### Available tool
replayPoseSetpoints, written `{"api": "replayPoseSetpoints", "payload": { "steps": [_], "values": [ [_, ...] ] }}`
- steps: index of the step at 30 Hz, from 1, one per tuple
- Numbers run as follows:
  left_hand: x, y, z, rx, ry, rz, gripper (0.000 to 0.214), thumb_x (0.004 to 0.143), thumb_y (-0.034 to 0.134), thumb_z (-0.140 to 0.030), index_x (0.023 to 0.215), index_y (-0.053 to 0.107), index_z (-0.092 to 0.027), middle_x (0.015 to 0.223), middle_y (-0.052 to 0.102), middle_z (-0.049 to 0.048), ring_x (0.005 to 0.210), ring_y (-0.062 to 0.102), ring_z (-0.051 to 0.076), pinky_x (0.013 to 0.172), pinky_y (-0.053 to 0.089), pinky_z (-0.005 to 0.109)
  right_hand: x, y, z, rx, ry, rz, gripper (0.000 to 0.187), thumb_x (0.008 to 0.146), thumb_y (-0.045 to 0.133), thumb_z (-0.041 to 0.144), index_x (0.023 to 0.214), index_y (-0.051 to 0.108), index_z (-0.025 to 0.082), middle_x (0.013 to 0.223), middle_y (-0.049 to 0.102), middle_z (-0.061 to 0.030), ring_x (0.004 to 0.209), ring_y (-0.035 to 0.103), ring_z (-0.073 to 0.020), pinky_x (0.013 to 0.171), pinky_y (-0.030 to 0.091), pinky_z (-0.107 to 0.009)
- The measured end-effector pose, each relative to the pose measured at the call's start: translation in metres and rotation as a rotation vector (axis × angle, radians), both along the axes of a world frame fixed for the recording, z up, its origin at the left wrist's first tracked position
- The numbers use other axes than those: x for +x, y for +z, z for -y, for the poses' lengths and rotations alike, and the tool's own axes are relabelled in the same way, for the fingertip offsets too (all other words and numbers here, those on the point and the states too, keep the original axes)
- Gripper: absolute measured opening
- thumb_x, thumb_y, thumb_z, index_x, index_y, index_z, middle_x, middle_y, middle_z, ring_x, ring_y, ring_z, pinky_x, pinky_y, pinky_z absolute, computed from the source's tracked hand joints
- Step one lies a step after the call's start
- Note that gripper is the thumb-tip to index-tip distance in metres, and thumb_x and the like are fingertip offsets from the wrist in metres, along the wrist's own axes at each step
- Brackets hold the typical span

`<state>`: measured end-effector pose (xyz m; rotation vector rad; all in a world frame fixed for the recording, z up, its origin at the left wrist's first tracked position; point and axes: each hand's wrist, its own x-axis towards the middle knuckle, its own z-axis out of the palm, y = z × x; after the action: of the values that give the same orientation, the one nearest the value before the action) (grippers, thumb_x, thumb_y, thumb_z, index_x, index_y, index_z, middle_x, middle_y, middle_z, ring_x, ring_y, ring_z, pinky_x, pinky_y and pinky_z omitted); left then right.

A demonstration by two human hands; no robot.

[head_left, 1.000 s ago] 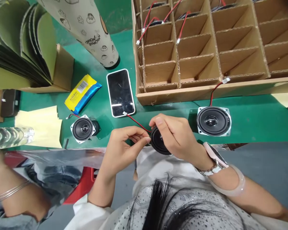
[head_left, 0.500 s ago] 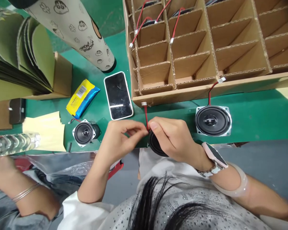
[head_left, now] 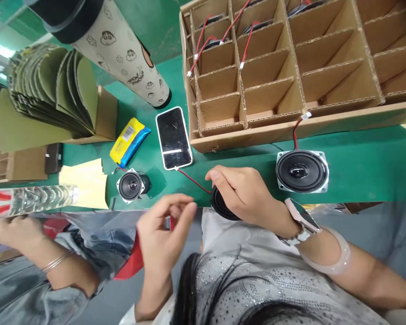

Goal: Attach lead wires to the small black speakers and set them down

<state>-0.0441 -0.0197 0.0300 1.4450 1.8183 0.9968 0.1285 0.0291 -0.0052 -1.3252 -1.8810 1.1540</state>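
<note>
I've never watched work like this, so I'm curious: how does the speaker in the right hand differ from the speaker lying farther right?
The held speaker is mostly covered by the right hand; the free speaker lies uncovered on the table. The held speaker's red wire runs toward the phone, the free speaker's toward the cardboard box. Both have dark faces and white plugs.

Held speaker [head_left: 221,207], partly hidden (behind right hand [head_left: 245,192]).

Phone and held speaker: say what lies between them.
In the head view, a red wire runs across the green table from the speaker toward the phone, its white plug by the phone's edge.
</note>
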Motion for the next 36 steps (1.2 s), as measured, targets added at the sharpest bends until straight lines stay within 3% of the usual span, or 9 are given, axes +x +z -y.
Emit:
{"api": "replayPoseSetpoints", "payload": {
  "steps": [3,7,16,23,32,36],
  "values": [
    [0.009,-0.021,0.011,-0.216,-0.103,0.117,0.009,0.082,0.070,-0.027,0.084,0.072,-0.019,0.067,0.065,-0.0007,0.054,0.049,0.009,0.053,0.040,0.021,0.000,0.000,0.000,-0.017,-0.003,0.020,0.055,0.099,0.019,0.046,0.090,0.063,0.014,0.076,0.060,-0.0031,0.073,0.058,-0.0107,0.067,0.032,-0.023],
    [0.013,-0.033,0.005,-0.239,-0.105,0.236,0.014,0.082,0.070,-0.030,0.080,0.071,-0.016,0.069,0.066,0.0016,0.057,0.052,0.011,0.053,0.041,0.021,0.000,-0.001,-0.001,-0.008,0.003,0.039,0.057,0.098,0.017,0.047,0.091,0.063,0.014,0.076,0.060,-0.0031,0.074,0.058,-0.0104,0.068,0.032,-0.023],
    [0.014,-0.027,-0.009,-0.117,-0.282,0.144,0.013,0.082,0.063,-0.024,0.072,0.061,-0.014,0.063,0.057,-0.0007,0.054,0.046,0.008,0.050,0.038,0.019,0.001,-0.002,-0.002,0.066,0.031,0.115,0.055,0.097,0.019,0.047,0.083,0.060,0.013,0.073,0.058,-0.0040,0.068,0.051,-0.0098,0.066,0.025,-0.024],
    [0.011,-0.025,-0.017,-0.130,-0.368,0.092,0.016,0.081,0.060,-0.026,0.072,0.058,-0.014,0.062,0.054,-0.0008,0.053,0.045,0.009,0.049,0.036,0.020,0.000,-0.002,-0.002,0.079,0.035,0.162,0.053,0.095,0.018,0.047,0.077,0.054,0.014,0.068,0.054,-0.0027,0.063,0.041,-0.0086,0.064,0.016,-0.025],
    [0.009,-0.010,-0.038,-0.402,-0.477,0.064,0.024,0.076,0.060,-0.036,0.066,0.053,-0.016,0.056,0.051,-0.0023,0.046,0.043,0.009,0.044,0.035,0.020,0.000,-0.006,-0.003,0.114,0.014,0.106,0.050,0.097,0.022,0.045,0.074,0.053,0.013,0.065,0.051,-0.0017,0.059,0.034,-0.0079,0.062,0.014,-0.025],
    [0.009,0.001,-0.048,-0.453,-0.534,-0.043,0.020,0.072,0.060,-0.031,0.062,0.052,-0.016,0.054,0.048,-0.0034,0.049,0.040,0.009,0.046,0.030,0.020,-0.004,-0.013,-0.005,0.176,-0.006,0.047,0.048,0.100,0.026,0.039,0.071,0.051,0.012,0.062,0.051,-0.0013,0.057,0.036,-0.0074,0.061,0.019,-0.024]
  ]
}}
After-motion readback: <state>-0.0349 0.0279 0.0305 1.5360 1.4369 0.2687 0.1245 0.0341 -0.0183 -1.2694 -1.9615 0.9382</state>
